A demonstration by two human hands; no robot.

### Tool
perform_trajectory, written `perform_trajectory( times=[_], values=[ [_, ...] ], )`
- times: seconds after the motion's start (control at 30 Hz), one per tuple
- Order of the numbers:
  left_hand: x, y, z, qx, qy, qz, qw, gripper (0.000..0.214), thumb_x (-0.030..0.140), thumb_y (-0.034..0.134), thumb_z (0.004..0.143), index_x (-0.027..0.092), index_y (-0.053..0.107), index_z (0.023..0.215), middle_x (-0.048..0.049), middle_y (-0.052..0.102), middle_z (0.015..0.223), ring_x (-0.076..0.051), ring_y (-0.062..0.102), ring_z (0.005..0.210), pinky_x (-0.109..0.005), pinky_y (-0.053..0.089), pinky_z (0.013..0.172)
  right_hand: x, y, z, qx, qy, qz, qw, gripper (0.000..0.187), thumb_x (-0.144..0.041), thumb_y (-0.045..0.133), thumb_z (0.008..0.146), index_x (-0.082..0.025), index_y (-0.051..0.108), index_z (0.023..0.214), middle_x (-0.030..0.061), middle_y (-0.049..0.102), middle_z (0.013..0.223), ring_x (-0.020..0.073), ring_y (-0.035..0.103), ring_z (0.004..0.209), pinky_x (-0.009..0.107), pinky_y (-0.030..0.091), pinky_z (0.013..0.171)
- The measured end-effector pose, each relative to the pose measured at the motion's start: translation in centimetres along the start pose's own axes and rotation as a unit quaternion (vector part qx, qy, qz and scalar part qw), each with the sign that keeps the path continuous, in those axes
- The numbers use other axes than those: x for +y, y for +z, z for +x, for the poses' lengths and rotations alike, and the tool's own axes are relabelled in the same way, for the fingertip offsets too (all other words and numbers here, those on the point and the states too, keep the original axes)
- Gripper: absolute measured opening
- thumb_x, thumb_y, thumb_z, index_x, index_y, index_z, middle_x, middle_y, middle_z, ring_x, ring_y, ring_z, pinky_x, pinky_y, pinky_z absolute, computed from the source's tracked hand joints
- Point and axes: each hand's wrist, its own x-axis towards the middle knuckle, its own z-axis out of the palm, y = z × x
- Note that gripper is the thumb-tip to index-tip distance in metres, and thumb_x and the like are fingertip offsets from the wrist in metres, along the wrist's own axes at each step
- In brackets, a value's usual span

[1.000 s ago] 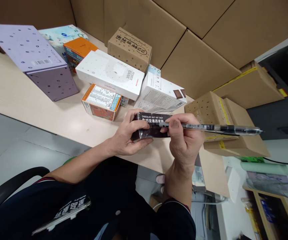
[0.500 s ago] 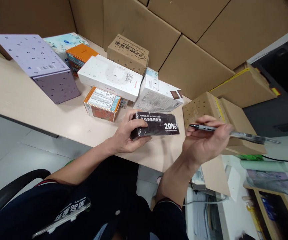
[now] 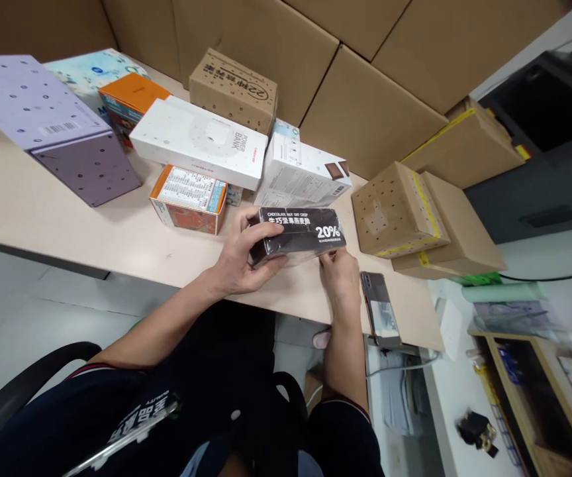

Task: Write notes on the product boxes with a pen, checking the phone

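A dark brown box point(image 3: 306, 230) of chocolate nut oat crisp, wrapped in glossy clear film, is tilted up above the table's front part. My left hand point(image 3: 243, 262) grips its left end, thumb on the printed face and fingers around the edges. My right hand point(image 3: 341, 275) is closed at the box's lower right corner, fingertips partly hidden behind it. What those fingers hold cannot be made out, and the pen is out of sight. Just behind the box stand a white carton point(image 3: 306, 173) and an orange-and-white box point(image 3: 189, 199).
A white power bank box point(image 3: 199, 142), brown carton point(image 3: 234, 89), orange box point(image 3: 134, 93) and lilac box point(image 3: 85, 165) stand along the back and left. Perforated cardboard boxes point(image 3: 390, 209) are at the right. A phone point(image 3: 380, 308) lies right of my right hand.
My right hand has moved left and down to the box's lower right corner, and the pen it held no longer shows. My left hand still grips the box. The view has shifted slightly.
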Motion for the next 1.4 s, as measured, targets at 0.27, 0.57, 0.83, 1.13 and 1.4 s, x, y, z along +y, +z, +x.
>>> perform_trajectory(
  times=[0.27,0.57,0.83,1.13,1.4],
  values=[
    [-0.4,-0.3,-0.5,-0.004,0.007,0.018,1.000,0.067,0.043,0.075,0.088,0.033,0.046,0.147,-0.0084,0.051,0.126,-0.024,0.056,0.115,-0.043,0.054,0.096,5.7,-3.4,-4.7,0.160,0.062,-0.035,0.985,0.069,-0.062,0.058,0.085,-0.011,0.064,0.131,0.0264,0.064,0.126,0.0402,0.055,0.122,0.054,0.042,0.103],
    [-0.3,-0.2,-0.7,-0.013,-0.009,0.022,1.000,0.069,0.045,0.074,0.090,0.036,0.042,0.150,-0.0081,0.051,0.130,-0.024,0.055,0.116,-0.043,0.052,0.098,13.2,-4.0,-7.4,0.046,0.153,-0.055,0.986,0.089,-0.070,0.052,0.081,-0.012,0.054,0.148,0.0243,0.059,0.145,0.0421,0.047,0.137,0.053,0.036,0.113],
    [-0.2,-0.3,-0.6,-0.015,0.013,0.012,1.000,0.073,0.036,0.074,0.090,0.033,0.038,0.154,-0.0094,0.049,0.130,-0.024,0.055,0.117,-0.043,0.054,0.098,12.5,-2.9,-7.8,0.166,0.105,-0.054,0.979,0.089,-0.070,0.058,0.075,-0.004,0.064,0.135,0.0280,0.071,0.124,0.0404,0.064,0.115,0.057,0.043,0.108],
    [-0.3,-0.4,-0.6,-0.026,0.005,-0.014,1.000,0.070,0.034,0.073,0.092,0.035,0.039,0.153,-0.0104,0.048,0.135,-0.026,0.054,0.124,-0.046,0.054,0.102,7.7,-4.2,-10.9,0.235,0.105,0.504,0.825,0.070,-0.059,0.071,0.073,-0.021,0.066,0.132,0.0092,0.073,0.118,0.0255,0.069,0.100,0.044,0.055,0.094],
    [-0.2,-0.3,-0.7,-0.023,0.000,-0.025,0.999,0.066,0.032,0.072,0.092,0.032,0.042,0.151,-0.0118,0.048,0.138,-0.026,0.054,0.125,-0.047,0.053,0.104,-0.6,-3.4,-12.5,-0.142,0.074,0.790,0.592,0.055,-0.075,0.052,0.085,-0.031,0.072,0.112,0.0063,0.073,0.103,0.0194,0.057,0.074,0.033,0.049,0.059]
  ],
)
